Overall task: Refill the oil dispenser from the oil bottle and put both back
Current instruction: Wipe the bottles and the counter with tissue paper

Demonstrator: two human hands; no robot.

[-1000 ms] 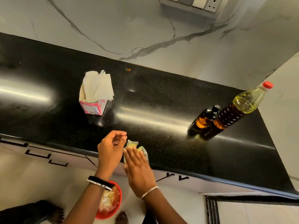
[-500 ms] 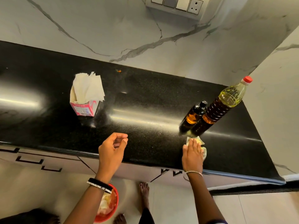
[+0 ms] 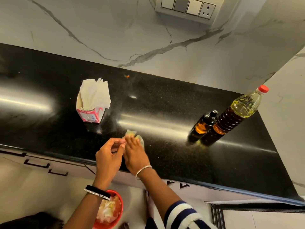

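A black countertop point(image 3: 165, 104) filled mid-frame. A pink tissue box point(image 3: 90, 115) stood at centre-left, a crumpled tissue point(image 3: 131, 133) lay below it, a switch panel point(image 3: 186, 7) sat top right, and a red bin point(image 3: 121, 207) stood at the bottom.

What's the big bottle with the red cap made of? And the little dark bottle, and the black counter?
The big bottle looks like clear plastic: see-through, with ribbed rings. The little dark bottle seems brown glass or plastic, glossy; hard to tell which. The counter looks like polished black stone, speckled, with bright mirror-like glare.
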